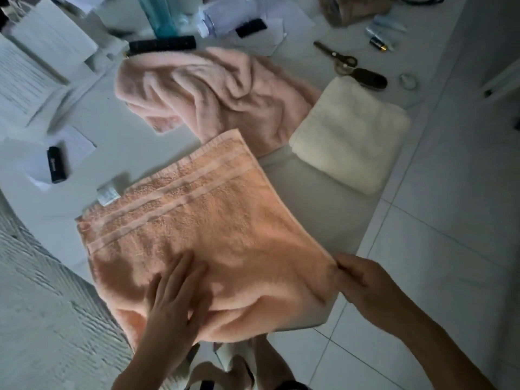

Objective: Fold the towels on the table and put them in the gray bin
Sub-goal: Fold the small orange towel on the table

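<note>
On the table's near edge: peach towel [208,235], folded flat, its near part hanging over the table [135,147] rim.
Left hand [177,294]: flat, fingers straight, pressing the peach towel.
Right hand [360,280]: pinching the towel's right-hand corner at the table edge.
Care tag [108,195]: white, at the peach towel's far-left edge; print too small to read.
Pink towel [213,94]: crumpled, just beyond the peach one.
Cream towel [351,133]: folded, at the right edge.
Papers [25,80]: printed, unreadable.
Open room: bare strip between peach and cream towels; tiled floor [450,220] to the right.
</note>
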A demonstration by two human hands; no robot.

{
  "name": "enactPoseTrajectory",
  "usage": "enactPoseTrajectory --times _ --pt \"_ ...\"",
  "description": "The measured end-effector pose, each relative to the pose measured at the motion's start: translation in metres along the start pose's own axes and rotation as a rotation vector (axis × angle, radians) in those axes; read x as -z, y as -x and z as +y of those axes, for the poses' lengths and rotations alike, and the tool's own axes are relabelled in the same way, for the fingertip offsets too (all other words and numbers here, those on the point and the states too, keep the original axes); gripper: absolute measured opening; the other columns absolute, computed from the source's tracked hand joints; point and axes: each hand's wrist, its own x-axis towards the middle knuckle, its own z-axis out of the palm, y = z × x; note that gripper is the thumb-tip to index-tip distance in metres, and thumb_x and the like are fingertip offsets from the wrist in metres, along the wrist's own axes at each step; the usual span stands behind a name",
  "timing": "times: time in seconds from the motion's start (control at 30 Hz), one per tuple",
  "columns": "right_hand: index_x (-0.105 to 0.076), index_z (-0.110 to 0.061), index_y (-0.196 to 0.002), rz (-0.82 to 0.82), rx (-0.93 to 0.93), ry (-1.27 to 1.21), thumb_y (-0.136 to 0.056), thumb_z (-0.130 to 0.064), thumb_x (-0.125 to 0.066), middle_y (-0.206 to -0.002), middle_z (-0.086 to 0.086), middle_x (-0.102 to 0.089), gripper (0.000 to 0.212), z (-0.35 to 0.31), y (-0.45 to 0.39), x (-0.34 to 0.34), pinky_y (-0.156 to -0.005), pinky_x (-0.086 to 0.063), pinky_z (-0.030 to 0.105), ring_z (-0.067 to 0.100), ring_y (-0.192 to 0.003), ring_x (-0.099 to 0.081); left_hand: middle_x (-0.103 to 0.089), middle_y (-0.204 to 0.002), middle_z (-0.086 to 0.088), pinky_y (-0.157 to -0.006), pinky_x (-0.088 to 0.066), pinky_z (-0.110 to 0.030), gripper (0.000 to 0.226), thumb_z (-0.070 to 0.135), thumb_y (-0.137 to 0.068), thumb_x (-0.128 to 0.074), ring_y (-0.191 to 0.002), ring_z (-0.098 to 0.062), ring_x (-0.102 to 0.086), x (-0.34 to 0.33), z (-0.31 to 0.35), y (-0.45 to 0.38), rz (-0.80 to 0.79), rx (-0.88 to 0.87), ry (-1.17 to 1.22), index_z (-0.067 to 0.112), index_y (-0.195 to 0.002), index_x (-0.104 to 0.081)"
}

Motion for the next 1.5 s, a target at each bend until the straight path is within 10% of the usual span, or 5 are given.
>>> enactPoseTrajectory --times 0.27,0.5,1.03,1.3,1.5 --pt "-0.061 -0.038 -0.088 0.171 -0.126 0.194 -0.096 -0.040 -0.054 -0.075 -0.015 -0.066 0.011 0.036 0.021 -0.017 -0.048 -0.040 0.015 0.003 -0.057 -0.056 -0.042 -0.155 -0.004 -0.113 -0.028 -0.047 0.051 0.034 -0.092 -0.059 -0.144 -0.021 -0.036 0.009 -0.013 0.013 0.213 -0.008 0.124 0.017 -0.140 -0.055" --pt "-0.066 -0.032 -0.079 0.354 -0.184 0.034 -0.095 -0.035 -0.059 -0.068 -0.004 -0.065 0.017 0.034 0.025 -0.047 -0.053 -0.042 0.029 0.012 -0.058 -0.058 -0.063 -0.099 -0.011 -0.070 -0.057 -0.030 0.039 0.019 -0.083 -0.080 -0.088 -0.020 -0.068 -0.001 -0.030 0.093 0.417 0.912 0.874 0.010 -0.109 -0.053" --pt "-0.065 -0.017 -0.084 0.609 -0.360 -0.358 -0.096 -0.015 -0.056 -0.081 0.011 -0.065 0.015 0.050 0.013 -0.046 -0.063 -0.050 0.034 0.021 -0.066 -0.061 -0.055 -0.103 -0.011 -0.083 -0.044 -0.033 0.007 -0.003 -0.066 -0.047 -0.099 -0.022 -0.057 0.019 -0.052 0.157 0.479 0.353 1.182 -0.003 -0.067 -0.053" --pt "-0.066 -0.019 -0.089 0.457 -0.325 -0.363 -0.097 -0.021 -0.058 -0.087 0.009 -0.067 0.012 0.045 0.026 -0.057 -0.066 -0.049 0.035 0.023 -0.074 -0.061 -0.064 -0.076 0.007 -0.055 -0.048 -0.023 0.034 0.050 -0.092 -0.062 -0.060 -0.007 -0.060 -0.009 -0.047 0.139 0.040 0.519 0.570 0.022 -0.074 -0.070" --pt "-0.068 -0.019 -0.090 0.415 -0.322 -0.331 -0.096 -0.022 -0.060 -0.082 0.007 -0.068 0.011 0.057 0.032 -0.060 -0.065 -0.050 0.034 0.020 -0.070 -0.062 -0.061 -0.101 0.005 -0.065 -0.044 -0.019 0.034 0.037 -0.089 -0.071 -0.088 -0.009 -0.061 -0.044 -0.055 0.112 0.106 0.654 0.602 0.034 -0.118 -0.052"
